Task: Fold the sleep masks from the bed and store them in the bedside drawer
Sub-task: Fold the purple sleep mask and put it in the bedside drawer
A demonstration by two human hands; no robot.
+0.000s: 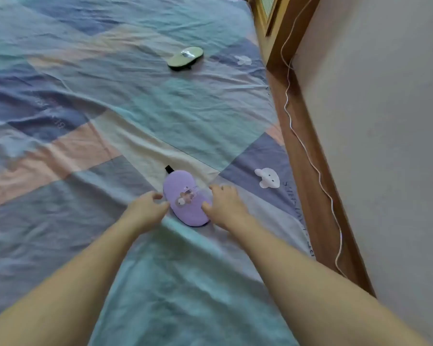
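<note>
A purple sleep mask with a small picture on it lies folded on the bed, a black strap end poking out at its far side. My left hand rests at its left edge, fingers curled and touching it. My right hand is at its right edge, fingers spread on the sheet and thumb against the mask. Farther up the bed lies a second mask, pale green with a black underside and a shiny patch. No drawer is in view.
The bed carries a wrinkled patchwork sheet in blue, teal, pink and cream. A wooden bed frame edge runs along the right, with a white cable on it, beside a plain wall.
</note>
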